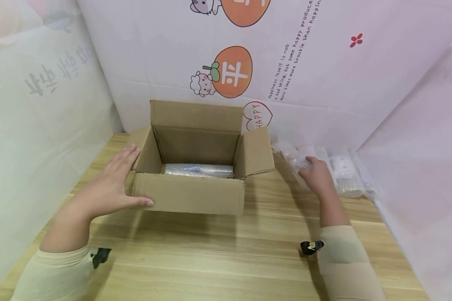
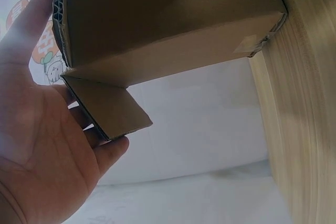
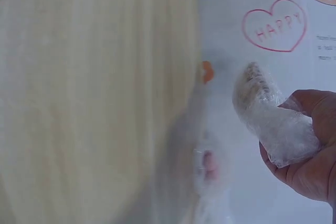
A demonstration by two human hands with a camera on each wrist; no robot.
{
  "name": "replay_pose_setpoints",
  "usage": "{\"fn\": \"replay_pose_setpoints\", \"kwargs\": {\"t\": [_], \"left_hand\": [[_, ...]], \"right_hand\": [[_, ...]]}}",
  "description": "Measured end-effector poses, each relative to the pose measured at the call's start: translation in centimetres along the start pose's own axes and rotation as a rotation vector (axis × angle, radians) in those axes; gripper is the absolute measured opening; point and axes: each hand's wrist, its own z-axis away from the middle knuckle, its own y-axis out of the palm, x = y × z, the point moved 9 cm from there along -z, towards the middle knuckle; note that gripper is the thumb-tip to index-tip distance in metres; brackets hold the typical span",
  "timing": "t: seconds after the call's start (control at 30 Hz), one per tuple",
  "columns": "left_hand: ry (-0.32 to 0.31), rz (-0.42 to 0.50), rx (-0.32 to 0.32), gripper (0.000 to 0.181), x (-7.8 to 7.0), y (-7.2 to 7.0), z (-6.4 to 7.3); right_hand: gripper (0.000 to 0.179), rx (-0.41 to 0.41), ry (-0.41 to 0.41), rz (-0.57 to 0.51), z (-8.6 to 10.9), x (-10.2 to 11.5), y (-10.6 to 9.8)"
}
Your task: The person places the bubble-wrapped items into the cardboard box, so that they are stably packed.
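Observation:
An open cardboard box point(image 1: 188, 194) stands on the wooden table, its flaps spread out. Inside lies a bubble-wrapped package point(image 1: 199, 170). My left hand point(image 1: 107, 188) rests at the box's left front corner, fingers extended along the left flap point(image 2: 110, 107) and thumb against the front flap. On the right, my right hand point(image 1: 319, 179) grips a bubble-wrapped bundle point(image 3: 286, 129), lifted off the table in the right wrist view. The wrap hides what the bundle contains.
More bubble-wrapped packages point(image 1: 346, 175) lie at the table's right back edge, just beyond my right hand. White printed sheets point(image 1: 316, 83) enclose the table point(image 1: 196, 259) at the back and both sides. A small black device point(image 1: 312, 247) sits by the right sleeve.

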Motion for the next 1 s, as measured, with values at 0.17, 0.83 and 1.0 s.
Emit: {"fn": "replay_pose_setpoints", "kwargs": {"t": [0.17, 0.83, 1.0], "left_hand": [[-0.002, 0.007, 0.002, 0.131, 0.0, 0.0, 0.0], [-0.011, 0.001, 0.014, 0.131, 0.0, 0.0, 0.1], [-0.013, 0.004, 0.016, 0.131, 0.1, 0.1, 0.1]], "right_hand": [[0.064, -0.008, -0.023, -0.027, 0.7, 1.2, -2.1], [0.058, -0.175, -0.183, -0.14, 3.8, 9.3, -10.2], [0.056, -0.198, -0.248, -0.157, 4.3, 11.7, -11.4]]}}
